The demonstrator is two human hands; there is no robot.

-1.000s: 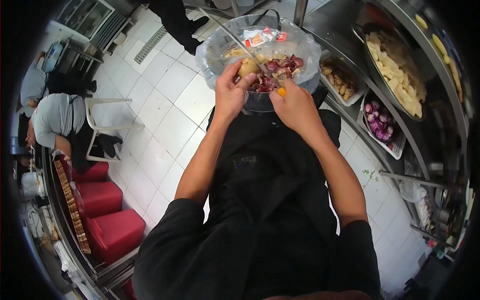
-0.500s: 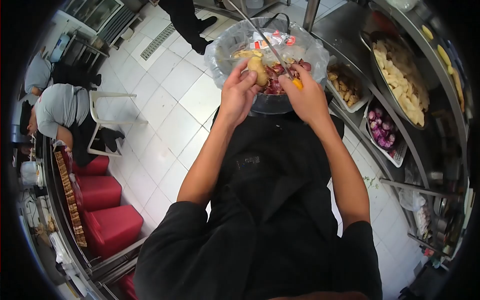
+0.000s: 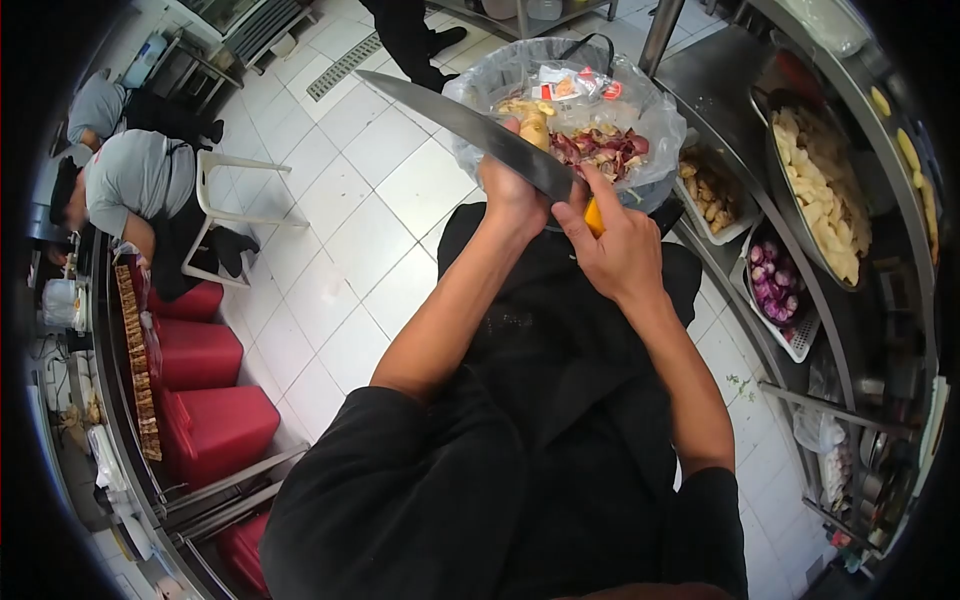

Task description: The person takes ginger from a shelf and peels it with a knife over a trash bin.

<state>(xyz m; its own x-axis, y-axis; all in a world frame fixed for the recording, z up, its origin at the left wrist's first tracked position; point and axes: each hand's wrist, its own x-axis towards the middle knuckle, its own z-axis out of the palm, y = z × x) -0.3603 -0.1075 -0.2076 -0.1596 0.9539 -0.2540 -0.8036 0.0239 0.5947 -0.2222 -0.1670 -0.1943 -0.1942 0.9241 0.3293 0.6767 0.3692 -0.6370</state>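
My right hand (image 3: 618, 245) is closed round the yellow handle (image 3: 594, 216) of a large knife. The broad blade (image 3: 470, 125) points up and left, its flat side facing me, and crosses in front of my left hand (image 3: 512, 195). That hand grips a pale brown ginger or potato piece (image 3: 534, 128), partly hidden behind the blade. Both hands are over the near edge of a bin lined with clear plastic (image 3: 660, 120). Inside it lie reddish-purple peels (image 3: 610, 150), pale scraps and a red and white wrapper (image 3: 565, 84).
On the right, metal shelving holds a pan of peeled pale pieces (image 3: 815, 190), a tray of ginger (image 3: 710, 195) and a basket of purple bulbs (image 3: 775, 285). At left are two people, a white chair (image 3: 245, 215) and red bins (image 3: 220, 425). Another person's legs (image 3: 412, 40) stand beyond.
The knife has turned from edge-on to show its broad side and now crosses before my left hand. My left hand has rotated with the piece. The whole view has shifted somewhat.
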